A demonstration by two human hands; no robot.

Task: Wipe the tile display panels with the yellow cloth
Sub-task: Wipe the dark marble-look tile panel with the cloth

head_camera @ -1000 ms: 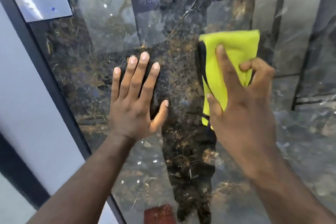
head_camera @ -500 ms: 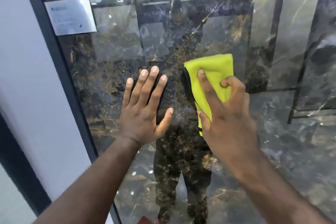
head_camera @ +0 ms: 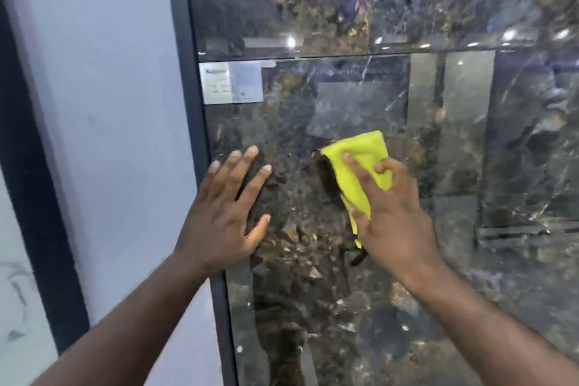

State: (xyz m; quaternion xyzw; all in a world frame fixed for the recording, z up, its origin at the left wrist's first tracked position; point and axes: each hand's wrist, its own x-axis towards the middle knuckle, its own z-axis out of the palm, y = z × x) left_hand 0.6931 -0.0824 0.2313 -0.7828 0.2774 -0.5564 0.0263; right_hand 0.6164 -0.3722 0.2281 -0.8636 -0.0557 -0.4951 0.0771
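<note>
A glossy dark marble tile display panel [head_camera: 423, 307] fills most of the view, brown and gold veining under bright reflections, with a second panel [head_camera: 376, 3] above it across a horizontal seam. A dark metal frame [head_camera: 200, 147] runs down its left edge, beside a pale wall [head_camera: 103, 135]. The left hand [head_camera: 224, 213] lies flat against the panel near the frame, fingers [head_camera: 247, 163] spread apart and holding nothing. The right hand [head_camera: 394, 216] presses the yellow cloth [head_camera: 360, 166] onto the panel's middle, fingers clamped on its folds. A small silver label [head_camera: 232, 82] sits in the panel's upper left corner.
</note>
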